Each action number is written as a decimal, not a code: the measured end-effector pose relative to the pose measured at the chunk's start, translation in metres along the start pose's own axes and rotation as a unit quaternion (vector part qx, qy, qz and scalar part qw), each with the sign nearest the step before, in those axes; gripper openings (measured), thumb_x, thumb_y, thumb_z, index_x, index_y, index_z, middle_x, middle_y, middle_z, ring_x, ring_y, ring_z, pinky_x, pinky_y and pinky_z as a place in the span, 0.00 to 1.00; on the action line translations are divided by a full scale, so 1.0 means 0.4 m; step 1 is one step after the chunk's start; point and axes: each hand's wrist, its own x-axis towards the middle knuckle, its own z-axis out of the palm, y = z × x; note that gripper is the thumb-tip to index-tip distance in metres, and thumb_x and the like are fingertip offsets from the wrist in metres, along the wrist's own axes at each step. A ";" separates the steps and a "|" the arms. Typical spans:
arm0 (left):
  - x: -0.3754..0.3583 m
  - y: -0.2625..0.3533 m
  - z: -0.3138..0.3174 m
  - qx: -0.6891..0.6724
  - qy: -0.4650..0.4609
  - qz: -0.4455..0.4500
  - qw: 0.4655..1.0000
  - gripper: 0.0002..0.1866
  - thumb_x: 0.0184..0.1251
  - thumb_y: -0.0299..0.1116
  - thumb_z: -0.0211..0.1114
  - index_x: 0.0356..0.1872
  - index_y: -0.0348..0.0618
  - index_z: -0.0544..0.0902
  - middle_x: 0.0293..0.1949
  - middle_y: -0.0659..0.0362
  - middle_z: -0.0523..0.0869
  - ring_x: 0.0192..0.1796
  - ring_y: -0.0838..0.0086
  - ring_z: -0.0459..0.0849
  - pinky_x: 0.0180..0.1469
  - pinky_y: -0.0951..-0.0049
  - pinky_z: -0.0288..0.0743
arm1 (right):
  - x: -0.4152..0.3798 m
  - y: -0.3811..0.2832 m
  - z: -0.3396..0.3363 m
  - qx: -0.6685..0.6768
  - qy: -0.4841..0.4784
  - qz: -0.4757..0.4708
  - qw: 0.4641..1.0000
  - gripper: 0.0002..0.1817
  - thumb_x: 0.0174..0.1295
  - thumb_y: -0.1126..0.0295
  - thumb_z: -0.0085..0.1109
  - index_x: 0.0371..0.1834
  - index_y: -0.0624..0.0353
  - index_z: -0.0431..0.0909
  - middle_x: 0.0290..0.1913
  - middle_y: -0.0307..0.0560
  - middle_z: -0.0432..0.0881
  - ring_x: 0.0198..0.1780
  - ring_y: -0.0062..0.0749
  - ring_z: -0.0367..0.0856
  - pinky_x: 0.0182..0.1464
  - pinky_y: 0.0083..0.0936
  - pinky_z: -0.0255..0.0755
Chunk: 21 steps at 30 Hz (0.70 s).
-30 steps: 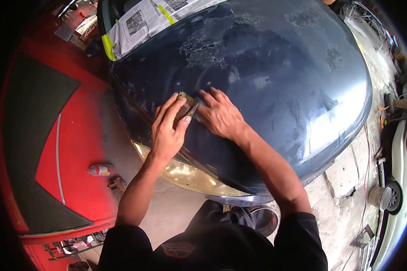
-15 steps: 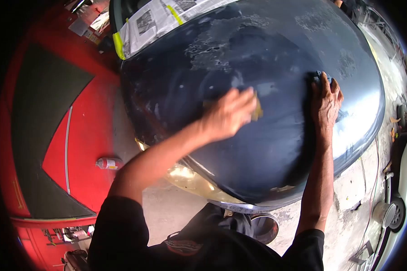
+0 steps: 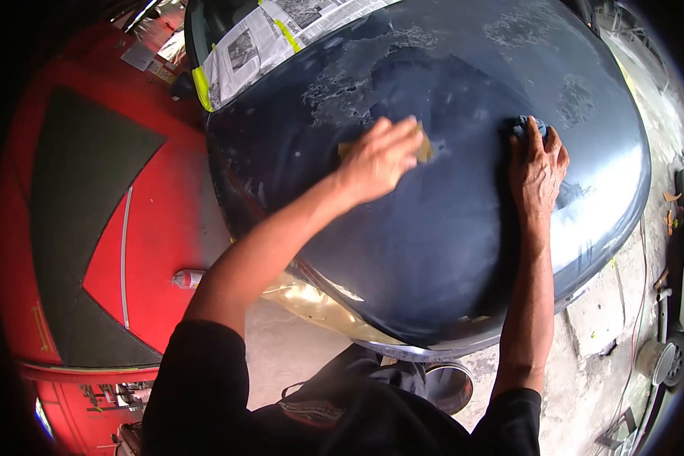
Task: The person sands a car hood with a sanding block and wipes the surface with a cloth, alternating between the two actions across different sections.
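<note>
My left hand [image 3: 378,161] lies over a yellow-brown piece of sandpaper [image 3: 425,144], pressing it against the dark car hood [image 3: 433,251]. The sandpaper sticks out on both sides of my slightly blurred fingers. Farther right, my right hand [image 3: 538,171] is curled over a bunched blue-grey cloth [image 3: 526,126] that touches the hood. Most of the cloth is hidden under my fingers. Patchy, mottled areas [image 3: 334,95] mark the hood beyond my hands, and the surface nearer me looks smooth and glossy.
Newspaper [image 3: 247,57] held by yellow-green tape [image 3: 201,87] covers the windshield edge. On the left is a red panel with a dark section [image 3: 91,228] and a bottle [image 3: 188,279]. A bucket [image 3: 448,386] stands by my legs; a can [image 3: 653,361] stands at right.
My left hand has moved farther up the hood with the sandpaper. My right hand, still on the cloth, has shifted slightly left in the view. The camera view has shifted a little.
</note>
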 end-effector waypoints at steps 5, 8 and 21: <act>0.216 -0.133 0.051 0.081 0.022 -0.038 0.996 0.19 0.70 0.33 0.72 0.59 0.36 0.89 0.63 0.45 0.89 0.63 0.50 0.84 0.67 0.56 0.76 | -0.006 0.006 -0.003 0.000 -0.002 -0.003 1.000 0.28 0.74 0.55 0.66 0.77 0.44 0.78 0.76 0.61 0.74 0.74 0.68 0.70 0.77 0.57 0.64; 0.142 -0.072 0.040 0.069 0.017 -0.033 0.997 0.20 0.70 0.32 0.72 0.60 0.36 0.88 0.64 0.43 0.87 0.61 0.48 0.84 0.67 0.55 0.76 | -0.005 0.007 0.001 0.001 0.003 -0.007 1.000 0.28 0.75 0.55 0.66 0.76 0.44 0.78 0.76 0.62 0.73 0.75 0.68 0.70 0.78 0.57 0.63; 0.262 -0.123 0.119 0.079 0.054 -0.038 0.995 0.18 0.68 0.33 0.73 0.56 0.39 0.89 0.63 0.50 0.88 0.57 0.50 0.85 0.61 0.55 0.77 | -0.005 0.000 -0.014 0.007 -0.009 -0.003 1.000 0.28 0.74 0.56 0.66 0.76 0.45 0.78 0.76 0.63 0.73 0.75 0.70 0.69 0.78 0.58 0.63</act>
